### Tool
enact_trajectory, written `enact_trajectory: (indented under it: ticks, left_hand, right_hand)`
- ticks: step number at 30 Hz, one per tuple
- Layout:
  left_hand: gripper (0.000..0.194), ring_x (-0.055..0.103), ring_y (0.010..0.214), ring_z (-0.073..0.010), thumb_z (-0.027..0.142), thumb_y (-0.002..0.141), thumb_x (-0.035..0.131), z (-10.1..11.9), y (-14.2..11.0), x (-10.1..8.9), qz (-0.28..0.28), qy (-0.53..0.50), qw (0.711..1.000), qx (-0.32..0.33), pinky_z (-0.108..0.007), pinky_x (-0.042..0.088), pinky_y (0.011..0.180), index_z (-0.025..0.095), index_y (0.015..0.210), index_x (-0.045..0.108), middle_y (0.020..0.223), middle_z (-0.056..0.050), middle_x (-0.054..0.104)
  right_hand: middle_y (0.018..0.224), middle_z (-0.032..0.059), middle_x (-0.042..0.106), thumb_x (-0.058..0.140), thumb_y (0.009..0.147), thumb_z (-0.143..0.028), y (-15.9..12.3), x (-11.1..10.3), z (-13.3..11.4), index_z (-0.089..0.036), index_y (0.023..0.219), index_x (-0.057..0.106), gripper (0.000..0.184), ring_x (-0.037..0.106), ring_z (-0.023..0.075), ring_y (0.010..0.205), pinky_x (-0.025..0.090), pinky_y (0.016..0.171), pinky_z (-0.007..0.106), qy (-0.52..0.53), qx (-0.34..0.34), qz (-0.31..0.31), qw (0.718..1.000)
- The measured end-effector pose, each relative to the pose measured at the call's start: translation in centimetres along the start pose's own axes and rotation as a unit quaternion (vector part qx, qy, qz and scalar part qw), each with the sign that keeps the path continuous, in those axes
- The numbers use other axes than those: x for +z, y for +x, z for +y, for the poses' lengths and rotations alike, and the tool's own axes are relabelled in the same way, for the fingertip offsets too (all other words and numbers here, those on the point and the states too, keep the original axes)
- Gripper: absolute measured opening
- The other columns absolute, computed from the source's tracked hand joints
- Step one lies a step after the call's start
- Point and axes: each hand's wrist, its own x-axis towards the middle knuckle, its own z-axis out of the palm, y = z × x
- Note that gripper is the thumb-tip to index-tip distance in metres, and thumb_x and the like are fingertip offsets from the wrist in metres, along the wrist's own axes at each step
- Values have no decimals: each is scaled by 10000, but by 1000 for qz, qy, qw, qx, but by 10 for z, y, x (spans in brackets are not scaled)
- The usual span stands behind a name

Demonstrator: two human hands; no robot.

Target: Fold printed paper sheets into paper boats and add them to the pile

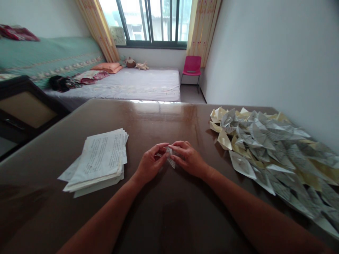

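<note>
Between my two hands, over the middle of the brown table (169,211), is a small folded piece of printed paper (171,161). My left hand (152,160) pinches it from the left with thumb and fingers. On its other side, the fingers of my right hand (189,157) close on it too. Most of the paper is covered by my fingers, so its full shape is hidden. To the left lies a stack of printed sheets (99,151), slightly fanned. A large heap of folded paper boats (261,137), white and yellowish, spreads over the table's right side.
Beyond the table's far edge stands a bed (148,83) with pillows and clothes on it. A pink chair (192,66) is by the window wall. At the left is a dark wooden cabinet (29,106); a white wall (278,63) rises on the right.
</note>
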Motion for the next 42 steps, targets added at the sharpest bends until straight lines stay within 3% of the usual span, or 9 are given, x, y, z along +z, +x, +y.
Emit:
enact_trajectory:
  ticks: [10,21,30,33,37,42]
  left_hand:
    - [403,577,724,-104,323,836,622,7,-4,3,-28,2,1000,-12,-214,498,678,148,1198,584,846,-18,607]
    - [370,613,827,-135,300,864,581,12,-4,2,-53,27,998,19,-256,519,760,159,1206,577,961,-54,638]
    - [380,604,824,-135,311,851,607,12,-4,1,-62,41,997,26,-262,523,759,160,1199,580,945,-50,630]
    - [365,601,827,-136,306,858,593,12,-5,3,-58,54,996,35,-265,528,758,170,1197,578,949,-46,623]
    - [366,587,815,-130,274,867,566,13,-8,10,-31,111,991,72,-266,532,756,200,1225,551,953,-39,597]
    - [381,552,782,-127,218,863,545,14,-13,18,27,234,966,109,-291,511,805,237,1243,531,918,-18,558]
  right_hand:
    - [1165,92,558,471,949,-294,-1,0,0,-211,1226,572,306,557,167,1062,456,936,328,103,-37,-93,990]
    - [1181,110,568,474,940,-261,0,-5,-3,-186,1201,584,293,575,167,1058,462,932,315,122,-54,-98,986]
    - [1146,102,600,498,915,-219,1,-6,-3,-174,1112,613,233,589,166,1044,463,926,312,139,-60,-93,984]
    - [1141,90,598,529,866,-189,0,-5,-9,-179,1128,589,269,606,161,979,475,879,297,99,-27,-86,991]
    - [1151,86,569,557,776,-156,-5,2,-20,-182,1155,532,381,564,194,1040,462,886,308,0,36,-48,998]
    - [1046,89,585,489,810,-146,-6,11,-22,-164,1081,516,274,572,194,942,464,827,302,-41,68,-29,996]
